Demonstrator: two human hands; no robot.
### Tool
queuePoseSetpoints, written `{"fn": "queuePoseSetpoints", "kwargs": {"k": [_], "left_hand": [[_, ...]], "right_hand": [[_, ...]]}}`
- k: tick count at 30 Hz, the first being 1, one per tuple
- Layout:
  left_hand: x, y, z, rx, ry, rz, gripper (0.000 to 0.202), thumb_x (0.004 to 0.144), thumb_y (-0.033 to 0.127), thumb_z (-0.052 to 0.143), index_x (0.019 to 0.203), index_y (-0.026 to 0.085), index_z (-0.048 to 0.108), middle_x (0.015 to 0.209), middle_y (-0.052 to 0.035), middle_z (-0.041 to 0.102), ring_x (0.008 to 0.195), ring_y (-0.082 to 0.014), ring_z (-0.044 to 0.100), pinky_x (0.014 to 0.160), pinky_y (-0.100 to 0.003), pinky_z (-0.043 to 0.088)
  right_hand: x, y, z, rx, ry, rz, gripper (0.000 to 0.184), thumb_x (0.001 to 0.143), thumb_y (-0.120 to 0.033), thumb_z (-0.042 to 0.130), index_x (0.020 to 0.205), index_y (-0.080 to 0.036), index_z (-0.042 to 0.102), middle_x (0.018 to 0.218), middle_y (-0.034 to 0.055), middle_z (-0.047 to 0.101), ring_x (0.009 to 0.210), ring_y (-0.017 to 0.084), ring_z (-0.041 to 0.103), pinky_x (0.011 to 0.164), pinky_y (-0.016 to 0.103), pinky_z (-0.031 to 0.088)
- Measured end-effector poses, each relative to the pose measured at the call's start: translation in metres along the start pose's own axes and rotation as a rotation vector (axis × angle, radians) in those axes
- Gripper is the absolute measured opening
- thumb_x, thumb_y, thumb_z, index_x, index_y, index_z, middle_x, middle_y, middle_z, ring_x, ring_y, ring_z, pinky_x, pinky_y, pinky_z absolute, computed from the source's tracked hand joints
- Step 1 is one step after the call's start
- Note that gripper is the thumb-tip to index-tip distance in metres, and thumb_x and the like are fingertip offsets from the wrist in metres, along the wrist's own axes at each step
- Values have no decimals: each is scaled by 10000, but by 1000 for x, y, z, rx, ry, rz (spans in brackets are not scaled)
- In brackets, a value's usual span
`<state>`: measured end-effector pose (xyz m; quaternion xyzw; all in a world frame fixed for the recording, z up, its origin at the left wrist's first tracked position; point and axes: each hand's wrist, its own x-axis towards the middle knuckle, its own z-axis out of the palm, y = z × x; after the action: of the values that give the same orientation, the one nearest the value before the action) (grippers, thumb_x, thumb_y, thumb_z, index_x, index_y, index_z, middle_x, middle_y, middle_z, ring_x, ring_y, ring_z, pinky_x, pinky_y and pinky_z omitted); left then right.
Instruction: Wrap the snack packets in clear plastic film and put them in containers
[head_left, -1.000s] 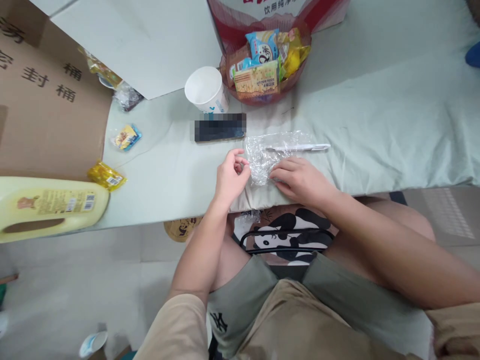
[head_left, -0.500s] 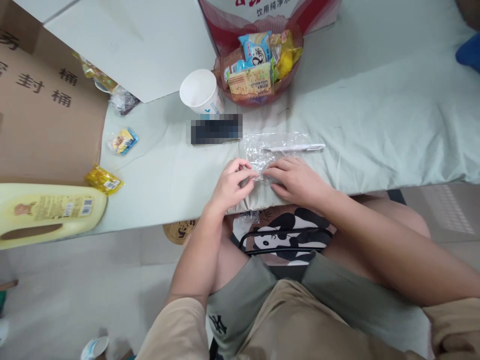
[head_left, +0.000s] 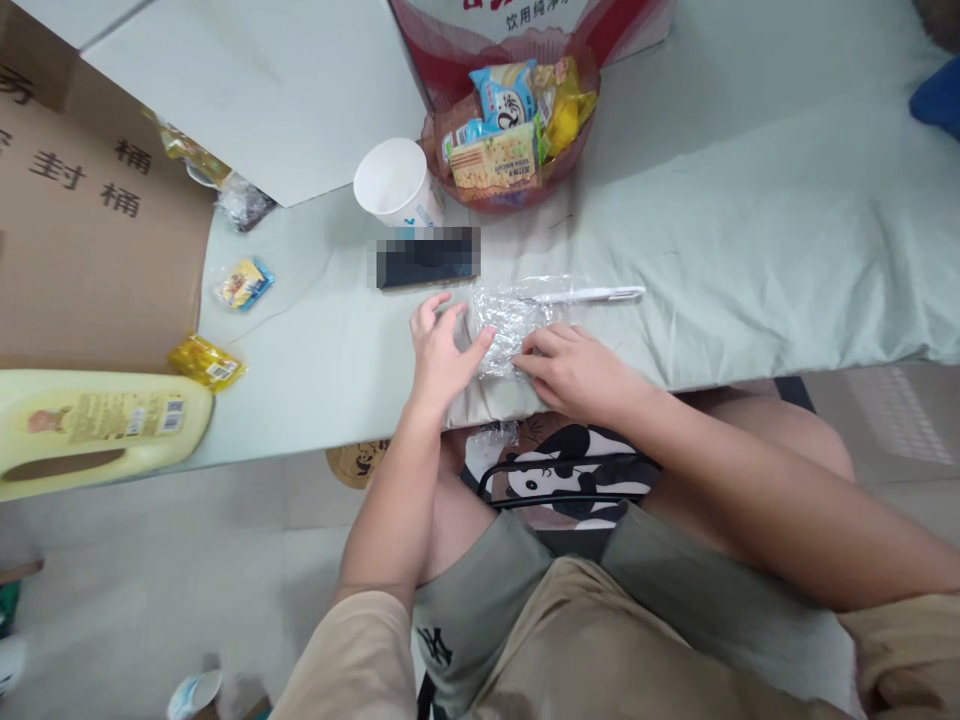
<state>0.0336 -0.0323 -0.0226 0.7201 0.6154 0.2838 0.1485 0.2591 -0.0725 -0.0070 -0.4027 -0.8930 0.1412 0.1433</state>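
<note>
A crinkled clear plastic bag (head_left: 506, 318) lies flat on the pale green cloth near the table's front edge. My left hand (head_left: 444, 350) is at the bag's left side, fingers spread, the thumb reaching over its edge. At its lower right, my right hand (head_left: 577, 370) has its thumb and forefinger pinched together on the bag's edge. A slim white pen-like tool (head_left: 589, 295) rests across the bag's upper right part, just beyond my right hand.
Behind the hands are a dark phone-like object (head_left: 427, 258), partly pixelated, a white paper cup (head_left: 394, 185) and a pink bowl (head_left: 517, 190) of packaged snacks. To the left lie small wrapped packets (head_left: 247, 283), a yellow jug (head_left: 105, 425) and a cardboard box (head_left: 90, 250).
My left hand has moved left and its fingers have spread apart. My right hand has shifted slightly left and nearer the front edge. More of the plastic bag shows between them.
</note>
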Motion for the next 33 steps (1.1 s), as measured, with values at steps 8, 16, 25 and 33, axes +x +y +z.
{"fn": "queuePoseSetpoints", "kwargs": {"k": [8,16,25,33], "left_hand": [[2,9,4,-446,3,-54,148,764,179,722,832,209,594,1085,-56,641,1074,-209,661,1009,-393,530],[10,12,1,-1073,110,-337,572,636,239,884,970,275,422,790,61,644,653,-104,653,569,-199,476],[11,10,-8,-1256,61,-423,628,550,343,972,1027,275,569,856,37,664,699,-113,670,571,-213,484],[8,20,-6,-1109,-61,-638,455,657,461,918,898,197,636,778,6,653,654,-118,636,542,-221,484]], "right_hand": [[3,-7,5,52,51,-98,297,1011,-184,462,1180,-147,704,1031,121,731,1031,273,638,922,424,486],[-1,-5,5,286,582,-226,318,966,-145,495,1231,-226,650,1229,100,720,1187,242,658,1012,444,552],[20,12,-2,1150,308,480,400,877,-427,675,1195,-205,576,1070,98,690,936,218,660,840,400,561],[22,3,-12,1174,285,584,225,848,-323,672,1026,-210,595,750,-15,650,663,139,570,649,292,446]]}}
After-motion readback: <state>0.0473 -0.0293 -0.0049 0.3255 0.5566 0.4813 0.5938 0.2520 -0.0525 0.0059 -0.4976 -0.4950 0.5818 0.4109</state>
